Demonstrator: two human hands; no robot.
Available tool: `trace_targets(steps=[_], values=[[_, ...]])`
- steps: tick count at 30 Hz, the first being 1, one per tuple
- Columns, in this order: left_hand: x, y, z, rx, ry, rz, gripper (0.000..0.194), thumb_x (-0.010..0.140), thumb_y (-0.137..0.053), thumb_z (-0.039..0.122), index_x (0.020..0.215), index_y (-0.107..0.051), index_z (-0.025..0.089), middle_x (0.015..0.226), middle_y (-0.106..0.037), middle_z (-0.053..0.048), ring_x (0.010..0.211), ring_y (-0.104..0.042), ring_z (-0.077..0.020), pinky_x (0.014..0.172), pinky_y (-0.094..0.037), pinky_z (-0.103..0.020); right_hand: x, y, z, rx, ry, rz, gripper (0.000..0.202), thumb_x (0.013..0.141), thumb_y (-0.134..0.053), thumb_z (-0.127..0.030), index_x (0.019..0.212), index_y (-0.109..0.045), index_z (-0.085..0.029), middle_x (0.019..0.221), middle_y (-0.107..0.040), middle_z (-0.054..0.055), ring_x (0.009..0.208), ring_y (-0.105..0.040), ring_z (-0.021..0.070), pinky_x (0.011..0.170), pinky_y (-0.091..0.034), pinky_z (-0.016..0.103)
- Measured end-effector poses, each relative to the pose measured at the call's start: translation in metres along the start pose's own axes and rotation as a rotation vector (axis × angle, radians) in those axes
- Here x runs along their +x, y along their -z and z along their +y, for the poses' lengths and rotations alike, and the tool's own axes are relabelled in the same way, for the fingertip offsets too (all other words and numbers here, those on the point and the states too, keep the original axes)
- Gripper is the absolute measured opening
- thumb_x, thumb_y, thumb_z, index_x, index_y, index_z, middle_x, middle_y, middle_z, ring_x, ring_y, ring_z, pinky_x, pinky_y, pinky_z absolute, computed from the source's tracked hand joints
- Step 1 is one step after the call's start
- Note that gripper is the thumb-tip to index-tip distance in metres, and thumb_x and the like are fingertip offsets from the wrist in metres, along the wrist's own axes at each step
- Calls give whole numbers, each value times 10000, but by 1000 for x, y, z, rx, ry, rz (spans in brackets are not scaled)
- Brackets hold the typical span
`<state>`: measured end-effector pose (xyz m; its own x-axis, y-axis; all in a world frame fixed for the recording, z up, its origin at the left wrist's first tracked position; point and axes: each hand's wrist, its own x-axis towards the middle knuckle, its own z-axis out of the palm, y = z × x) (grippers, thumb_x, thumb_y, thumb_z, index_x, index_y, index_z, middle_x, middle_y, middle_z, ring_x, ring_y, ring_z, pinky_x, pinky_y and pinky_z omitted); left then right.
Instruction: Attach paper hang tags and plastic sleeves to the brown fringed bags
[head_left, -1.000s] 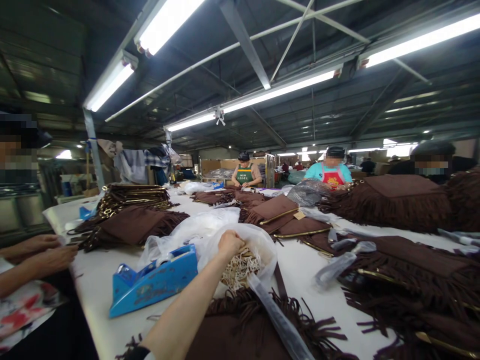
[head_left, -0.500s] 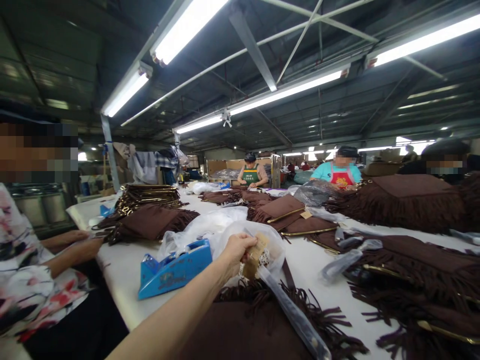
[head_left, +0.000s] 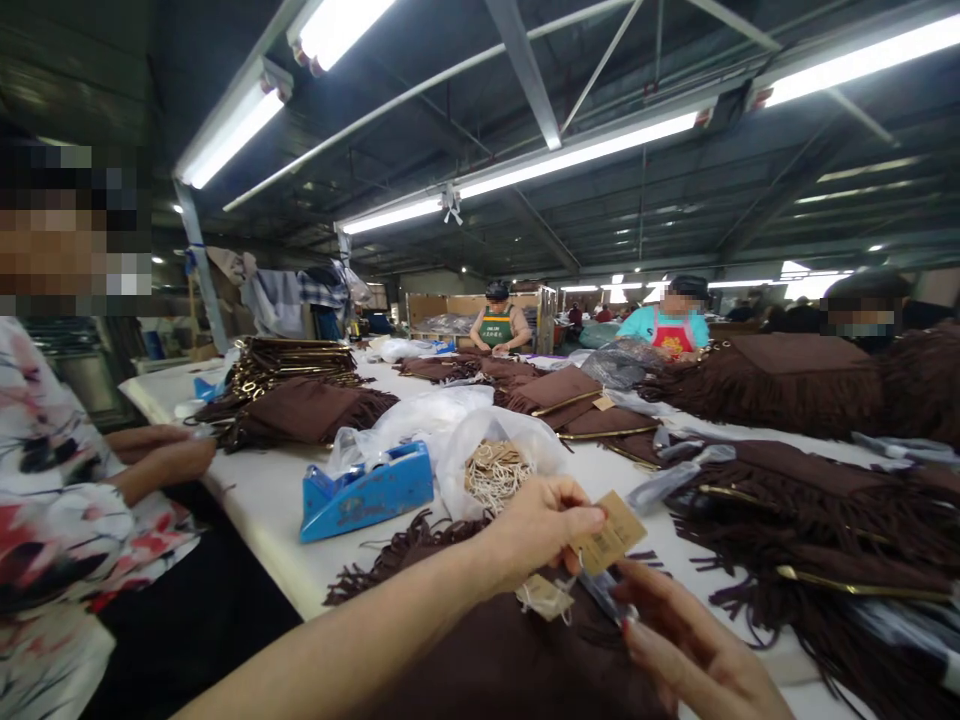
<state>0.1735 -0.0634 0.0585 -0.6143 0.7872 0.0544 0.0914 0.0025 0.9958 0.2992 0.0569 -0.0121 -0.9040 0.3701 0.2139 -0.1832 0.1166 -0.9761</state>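
Observation:
My left hand (head_left: 536, 530) pinches a tan cardboard hang tag (head_left: 613, 535) between thumb and fingers. Below it, another tag with white string (head_left: 546, 597) shows over the brown fringed bag (head_left: 525, 665) in front of me. At lower right, my right hand (head_left: 697, 640) has thumb and forefinger at the end of a clear plastic-wrapped strip (head_left: 600, 597), seemingly gripping it. Just beyond my left hand, an open plastic bag (head_left: 454, 470) holds a heap of strung tags (head_left: 496, 472).
A blue tape dispenser (head_left: 367, 490) stands left of the tags. Brown bags lie in stacks at left (head_left: 300, 410), centre (head_left: 562, 390) and right (head_left: 817, 480) on the white table (head_left: 262, 510). A co-worker in a floral top (head_left: 45, 480) sits close at left; others work across the table.
My left hand has come out of the bag of tags, moving right and nearer with a tag. My right hand has entered at lower right, by the plastic-wrapped strip.

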Motion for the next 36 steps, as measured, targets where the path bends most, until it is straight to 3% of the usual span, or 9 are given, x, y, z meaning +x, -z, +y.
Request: trace_targets(steps=[4,7,10,12,20,24,28,33,36], values=[[-8,-17,1,17,13,-91,224,696,-551,369,670,-505,152,479,-493,52,354,-429,-48,352,-317,-149,11,-19,-15,311,-120,138,372,571,-777,-398,846,-687,-163,518,-596,-40,418,-441,62,361,-314,148],[-15,-10,-12,75,-58,-77,335,773,-468,466,841,-550,148,575,-526,32,423,-466,-66,399,-329,-170,13,-20,-12,379,-200,277,347,488,-825,-364,707,-694,-128,456,-567,-49,389,-407,43,364,-308,149],[-26,7,-41,408,-122,-100,538,621,-689,420,1081,-537,186,925,-605,-40,775,-571,-163,652,-446,-261,9,-13,-4,433,-255,332,307,468,-840,-334,625,-669,-132,442,-565,-52,387,-443,44,357,-327,138],[-32,17,-61,724,-156,-170,665,542,-767,377,1139,-527,209,1108,-567,-73,1007,-506,-245,853,-398,-363,6,-8,0,490,-264,314,276,508,-830,-317,630,-656,-140,453,-571,-57,386,-464,44,350,-342,129],[-33,22,-99,1055,-331,-171,193,876,-462,327,990,-601,258,1033,-630,0,981,-512,-177,842,-341,-321,10,20,-24,789,-249,406,301,451,-840,-200,672,-638,-170,562,-648,-15,400,-504,50,334,-405,109],[-29,28,-93,1114,-335,-118,202,881,-428,203,928,-625,206,932,-650,-27,894,-553,-160,781,-387,-256,12,45,-30,868,-296,467,304,449,-814,-166,697,-638,-177,590,-633,-18,410,-506,41,389,-465,114],[-8,51,-64,1177,-266,142,272,904,-345,191,917,-617,192,915,-638,-39,876,-569,-149,774,-417,-220,15,64,-15,888,-324,471,258,494,-775,-174,713,-638,-189,598,-632,-7,416,-516,57,397,-482,135],[32,83,-40,1335,-111,357,449,791,-372,19,1220,-457,122,1247,-496,-150,1178,-424,-239,945,-367,-365,16,62,4,801,-322,450,310,437,-788,-105,705,-641,-161,548,-637,18,399,-523,80,355,-459,155],[35,72,-42,1333,-127,346,588,704,-395,-36,1283,-382,68,1314,-419,-194,1235,-349,-287,988,-310,-441,10,56,4,788,-292,399,353,447,-826,-132,755,-655,-164,555,-647,15,394,-515,69,342,-432,139]])
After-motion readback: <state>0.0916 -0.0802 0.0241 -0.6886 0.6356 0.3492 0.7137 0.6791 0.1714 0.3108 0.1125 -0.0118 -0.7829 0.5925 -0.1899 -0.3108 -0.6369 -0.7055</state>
